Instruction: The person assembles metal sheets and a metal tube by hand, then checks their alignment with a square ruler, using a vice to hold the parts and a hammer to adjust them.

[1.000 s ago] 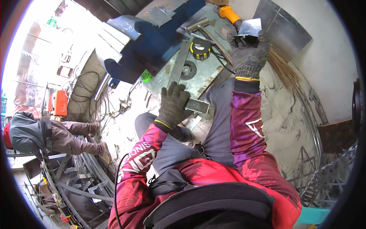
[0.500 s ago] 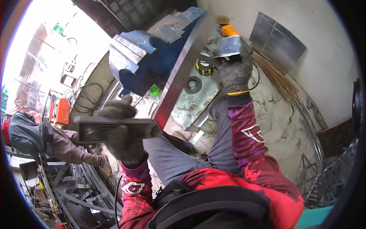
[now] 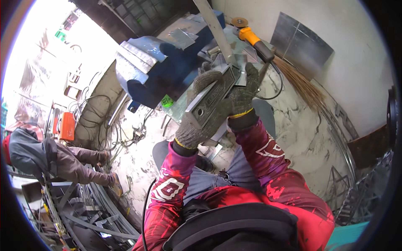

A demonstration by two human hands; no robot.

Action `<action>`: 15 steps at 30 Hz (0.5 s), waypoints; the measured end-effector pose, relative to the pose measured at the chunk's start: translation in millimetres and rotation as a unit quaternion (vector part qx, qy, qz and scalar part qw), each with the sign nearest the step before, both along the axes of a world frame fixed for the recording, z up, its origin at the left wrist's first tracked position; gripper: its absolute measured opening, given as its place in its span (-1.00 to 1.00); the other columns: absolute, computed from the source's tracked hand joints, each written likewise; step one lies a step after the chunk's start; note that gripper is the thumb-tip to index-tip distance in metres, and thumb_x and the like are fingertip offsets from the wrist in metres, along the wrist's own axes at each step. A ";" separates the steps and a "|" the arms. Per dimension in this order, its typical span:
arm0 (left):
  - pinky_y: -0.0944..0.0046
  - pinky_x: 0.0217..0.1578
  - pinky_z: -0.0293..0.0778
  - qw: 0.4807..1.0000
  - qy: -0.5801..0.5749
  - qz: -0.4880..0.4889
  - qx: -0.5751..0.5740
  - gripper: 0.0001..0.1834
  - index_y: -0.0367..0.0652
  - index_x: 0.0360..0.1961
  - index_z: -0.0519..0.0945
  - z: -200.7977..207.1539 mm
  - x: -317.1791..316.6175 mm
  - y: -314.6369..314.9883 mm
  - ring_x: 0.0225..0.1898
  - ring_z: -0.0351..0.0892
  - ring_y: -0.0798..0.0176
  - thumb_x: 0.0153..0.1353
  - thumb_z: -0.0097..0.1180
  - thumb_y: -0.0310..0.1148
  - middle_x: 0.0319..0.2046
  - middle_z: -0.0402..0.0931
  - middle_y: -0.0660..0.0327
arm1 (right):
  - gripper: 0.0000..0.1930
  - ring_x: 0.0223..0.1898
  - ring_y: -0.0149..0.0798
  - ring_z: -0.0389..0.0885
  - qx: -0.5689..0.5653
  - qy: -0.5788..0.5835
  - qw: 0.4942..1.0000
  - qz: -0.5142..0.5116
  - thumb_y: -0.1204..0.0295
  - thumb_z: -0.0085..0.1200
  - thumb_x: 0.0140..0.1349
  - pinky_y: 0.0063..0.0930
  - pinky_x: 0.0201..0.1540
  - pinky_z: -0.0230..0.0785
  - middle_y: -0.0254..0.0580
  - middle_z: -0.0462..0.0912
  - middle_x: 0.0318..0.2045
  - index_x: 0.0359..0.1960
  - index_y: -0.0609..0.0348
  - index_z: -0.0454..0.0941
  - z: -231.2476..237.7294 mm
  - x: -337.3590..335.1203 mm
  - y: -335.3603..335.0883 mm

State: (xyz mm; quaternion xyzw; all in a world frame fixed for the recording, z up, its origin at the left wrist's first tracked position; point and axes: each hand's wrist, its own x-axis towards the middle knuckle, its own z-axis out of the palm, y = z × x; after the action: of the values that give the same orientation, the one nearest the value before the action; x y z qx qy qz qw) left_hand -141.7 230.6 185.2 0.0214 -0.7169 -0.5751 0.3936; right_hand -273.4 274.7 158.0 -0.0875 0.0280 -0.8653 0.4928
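My gloved left hand [image 3: 196, 130] is wrapped around the thick grey stock of a try square [image 3: 212, 97], which has a round hole near its lower end. The square's long light blade runs up and away past the blue vise-like metal body [image 3: 167, 77]. Beside the stock's far end, my gloved right hand [image 3: 243, 98] grips a small piece of sheet metal [image 3: 242, 78], its fingers partly hidden. The piece lies close against the square; whether they touch I cannot tell.
An angle grinder [image 3: 252, 38] with an orange body lies beyond my right hand. A straw broom [image 3: 301, 83] and a metal sheet [image 3: 302, 44] rest by the wall. At left, another person [image 3: 29, 150] bends near an orange box [image 3: 67, 126], cables and metal strips [image 3: 98, 205].
My left hand has swung right and up with the try square, turning it. My right hand has drawn back toward me with the sheet metal piece, and the two hands are now together.
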 end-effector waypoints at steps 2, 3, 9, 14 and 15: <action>0.17 0.20 0.41 0.998 -0.043 -0.002 -0.047 -0.35 -0.27 0.26 0.41 10.1 2.2 1.0 0.17 0.49 0.10 0.17 0.39 -0.38 0.12 0.48 0.05 | -0.19 0.11 0.02 0.59 0.018 0.011 0.999 -0.045 -0.23 -0.01 0.26 -0.02 0.21 0.46 0.04 0.58 0.08 0.29 0.24 0.36 -12.8 -6.7 1.0; 0.15 0.25 0.35 0.992 -0.082 0.012 -0.100 -0.35 -0.28 0.26 0.43 18.2 5.6 2.9 0.21 0.46 0.08 0.16 0.40 -0.40 0.15 0.47 0.04 | -0.19 0.12 0.02 0.58 0.031 0.025 0.997 -0.072 -0.24 -0.02 0.26 -0.02 0.23 0.44 0.04 0.57 0.09 0.28 0.24 0.37 -18.4 -5.0 -2.0; 0.17 0.13 0.45 0.996 -0.020 0.065 0.064 -0.49 -0.32 0.18 0.50 23.8 -2.6 13.3 0.12 0.56 0.10 0.21 0.32 -0.46 0.06 0.55 0.03 | -0.18 0.20 0.01 0.51 0.095 0.129 0.968 -0.195 -0.29 -0.06 0.27 0.03 0.30 0.35 0.04 0.56 0.11 0.26 0.20 0.42 -29.1 15.0 -31.1; 0.02 0.12 0.46 0.975 -0.072 0.051 -0.202 -0.53 -0.23 0.09 0.53 46.4 -7.7 15.4 0.16 0.51 -0.08 0.11 0.28 -0.47 0.06 0.51 -0.03 | -0.31 0.11 0.00 0.57 -0.099 0.014 0.995 0.003 -0.17 -0.11 0.39 0.02 0.29 0.38 0.01 0.58 0.08 0.24 0.21 0.42 1.8 9.7 4.8; -0.01 0.12 0.46 0.976 -0.109 0.031 -0.185 -0.53 -0.21 0.08 0.54 59.9 -2.8 19.4 0.17 0.50 -0.08 0.10 0.25 -0.47 0.06 0.50 -0.03 | -0.34 0.09 0.00 0.59 -0.041 0.019 0.998 -0.035 -0.14 -0.14 0.41 0.03 0.28 0.39 0.00 0.60 0.05 0.22 0.22 0.43 9.6 18.2 7.0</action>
State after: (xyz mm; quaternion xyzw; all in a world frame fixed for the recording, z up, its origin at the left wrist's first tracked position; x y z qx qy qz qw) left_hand -144.5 250.0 245.1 0.0327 -0.8488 -0.4140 0.3273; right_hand -255.2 281.7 167.6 -0.1228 0.0049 -0.8806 0.4577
